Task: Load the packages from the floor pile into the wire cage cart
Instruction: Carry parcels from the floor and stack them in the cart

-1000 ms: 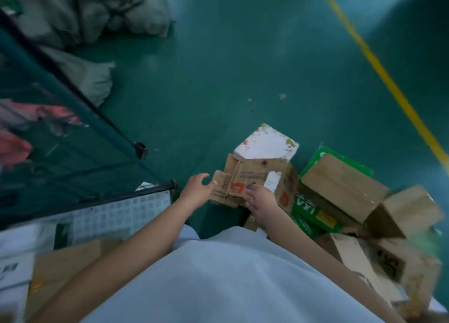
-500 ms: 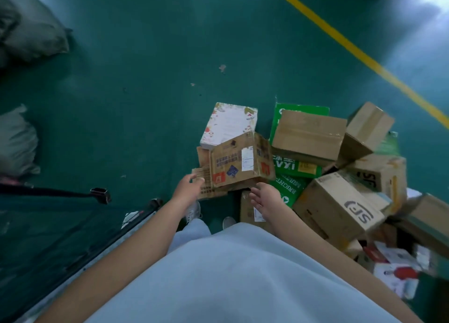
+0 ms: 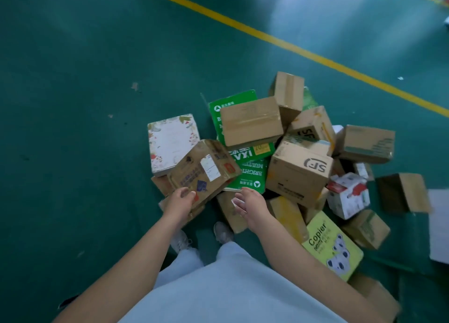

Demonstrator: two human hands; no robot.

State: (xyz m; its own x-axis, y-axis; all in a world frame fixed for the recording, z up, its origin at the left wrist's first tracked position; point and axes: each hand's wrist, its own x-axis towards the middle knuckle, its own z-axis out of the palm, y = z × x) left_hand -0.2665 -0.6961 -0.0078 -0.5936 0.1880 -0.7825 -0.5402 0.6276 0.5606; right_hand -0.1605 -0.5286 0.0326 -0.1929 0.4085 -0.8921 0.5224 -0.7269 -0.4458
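The pile of packages [image 3: 291, 167] sprawls on the green floor [image 3: 73, 104] just ahead of the person's feet; the wire cage cart is out of view. Most are stiff cardboard cartons, probably light to moderate in weight, best taken by opposite edges. The labelled brown box [image 3: 204, 169] sits tilted on the pile's near-left side, leaning on the flowered white box [image 3: 171, 140]. Its taped, worn skin looks dry, not slippery, and likely light enough for two hands. The left hand [image 3: 181, 201] curls its fingers on the box's near corner. The right hand [image 3: 247, 202] hovers open, fingers relaxed, just right of it, touching nothing.
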